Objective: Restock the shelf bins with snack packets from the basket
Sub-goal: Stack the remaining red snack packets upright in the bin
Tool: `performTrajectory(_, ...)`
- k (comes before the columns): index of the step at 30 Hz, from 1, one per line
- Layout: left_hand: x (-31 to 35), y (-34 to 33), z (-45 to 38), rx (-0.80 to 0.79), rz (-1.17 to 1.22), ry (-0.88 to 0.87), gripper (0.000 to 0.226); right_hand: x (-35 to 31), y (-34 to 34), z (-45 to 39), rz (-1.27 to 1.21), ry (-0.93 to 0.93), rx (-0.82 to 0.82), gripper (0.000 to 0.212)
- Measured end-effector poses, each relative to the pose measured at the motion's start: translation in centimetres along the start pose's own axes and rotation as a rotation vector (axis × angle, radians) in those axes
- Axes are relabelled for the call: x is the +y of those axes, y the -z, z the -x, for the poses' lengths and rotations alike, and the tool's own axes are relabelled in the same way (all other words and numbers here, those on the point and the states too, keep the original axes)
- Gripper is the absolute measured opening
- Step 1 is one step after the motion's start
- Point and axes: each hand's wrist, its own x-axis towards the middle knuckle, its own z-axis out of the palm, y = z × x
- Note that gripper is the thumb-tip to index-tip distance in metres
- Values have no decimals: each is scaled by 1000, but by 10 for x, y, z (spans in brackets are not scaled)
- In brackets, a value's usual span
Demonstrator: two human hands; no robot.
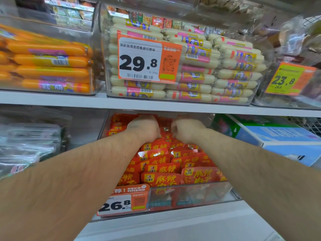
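Deep inside the lower shelf bin [191, 195], both hands are working among the red snack packets [161, 179]: the left hand [143, 128] and the right hand [188, 131] are curling their fingers down onto packets at the back, though whether they are actually gripping any I cannot tell. Judging by this bin looking nearly full, the restocking is well along, while the basket is sitting out of view.

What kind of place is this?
Most likely a shop's snack aisle: clear shelf bins full of red snack packets and white sausages, each with a printed price tag.
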Motion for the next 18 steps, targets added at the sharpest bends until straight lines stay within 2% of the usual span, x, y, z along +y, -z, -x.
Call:
performTrajectory(2,1,0,0,36,-18,-30,18,8,-1,-6,-92,-6,22,13)
performTrajectory(3,0,-1,1,76,-26,-53,20,15,-2,-9,-174,-27,33,20)
performTrajectory(5,-1,-2,3,137,-65,-84,39,32,-9,-14,-297,-104,-11,47)
performTrajectory(7,-1,-2,7,-1,-132,-39,65,43,-21,-16,-253,-147,-150,66)
performTrajectory(9,0,-2,7,-221,-155,23,74,48,-28,-17,-213,-158,-234,75)
performTrajectory(10,-1,-2,6,-281,-154,47,75,48,-28,-18,-221,-160,-258,76)
performTrajectory(12,1,0,6,-319,-151,70,74,45,-22,-17,-269,-177,-276,77)
performTrajectory(14,5,8,12,-303,-153,78,76,37,-10,-9,-307,-196,-226,77)
performTrajectory(18,8,19,50,-302,-171,75,83,16,4,31,-135,-233,-134,80)
